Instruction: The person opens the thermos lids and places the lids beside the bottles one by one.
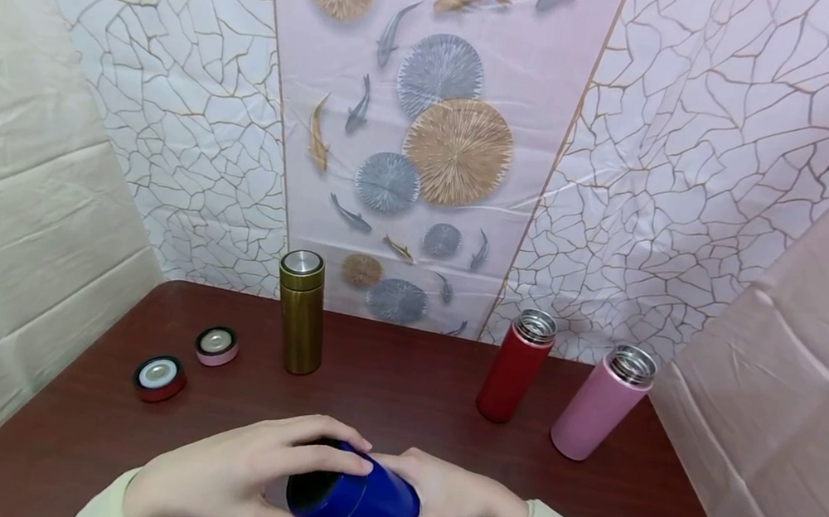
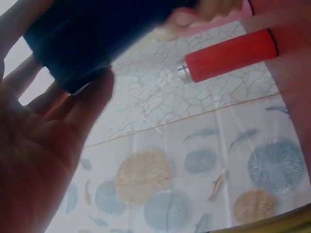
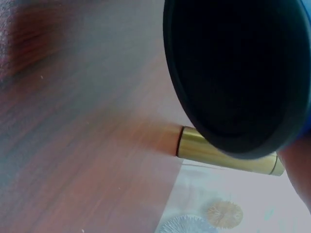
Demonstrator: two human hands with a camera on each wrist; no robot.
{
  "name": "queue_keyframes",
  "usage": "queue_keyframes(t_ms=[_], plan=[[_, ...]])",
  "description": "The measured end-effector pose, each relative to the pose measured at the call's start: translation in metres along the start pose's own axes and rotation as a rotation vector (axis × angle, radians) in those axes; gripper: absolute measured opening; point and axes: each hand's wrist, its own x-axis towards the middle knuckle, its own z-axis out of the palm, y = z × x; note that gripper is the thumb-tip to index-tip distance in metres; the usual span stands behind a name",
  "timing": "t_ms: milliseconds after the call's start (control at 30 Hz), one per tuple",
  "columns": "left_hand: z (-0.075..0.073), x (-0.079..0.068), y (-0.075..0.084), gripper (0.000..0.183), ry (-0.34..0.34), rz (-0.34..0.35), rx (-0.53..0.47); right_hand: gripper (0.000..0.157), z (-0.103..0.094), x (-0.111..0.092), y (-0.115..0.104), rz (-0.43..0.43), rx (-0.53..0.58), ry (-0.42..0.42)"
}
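A blue thermos (image 1: 379, 505) lies tilted in both hands at the front of the table, its capped end toward the left. Fingers and thumb of my left hand (image 1: 237, 470) grip the lid end, where a seam line shows. My right hand (image 1: 455, 491) holds the thermos round its body. In the left wrist view the thermos (image 2: 92, 39) looks dark, with left fingers about its end. The right wrist view shows its round dark base (image 3: 238, 73) close up; the right fingers are mostly hidden there.
A gold thermos (image 1: 302, 323) with its lid on stands at the back. Lidless red (image 1: 511, 376) and pink (image 1: 598, 409) thermoses stand at the right. A red lid (image 1: 160, 388) and a pink lid (image 1: 216, 353) lie upturned at the left. Patterned cloth walls (image 1: 413, 275) enclose the table.
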Motion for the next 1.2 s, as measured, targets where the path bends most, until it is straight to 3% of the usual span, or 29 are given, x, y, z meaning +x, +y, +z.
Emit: queue_keyframes(t_ms=[233,400,533,800,967,1200], plan=[[0.007,0.001,-0.004,0.074,0.086,0.080,0.129,0.076,-0.002,-0.004,-0.006,-0.008,-0.133,0.045],[0.008,0.004,0.003,0.073,0.140,0.137,0.220,0.073,-0.001,-0.003,-0.013,-0.050,-0.224,0.101],[0.008,0.004,0.007,0.070,0.156,0.158,0.243,0.071,0.000,-0.002,-0.015,-0.087,-0.320,0.148],[0.010,0.006,0.004,0.067,0.181,0.238,0.283,0.066,0.001,-0.002,-0.013,-0.110,-0.379,0.179],[0.013,0.003,0.004,0.067,0.197,0.242,0.319,0.067,0.004,-0.002,-0.012,-0.114,-0.424,0.222],[0.018,0.002,0.006,0.070,0.286,0.161,0.409,0.070,0.010,-0.003,-0.011,-0.084,-0.563,0.381]])
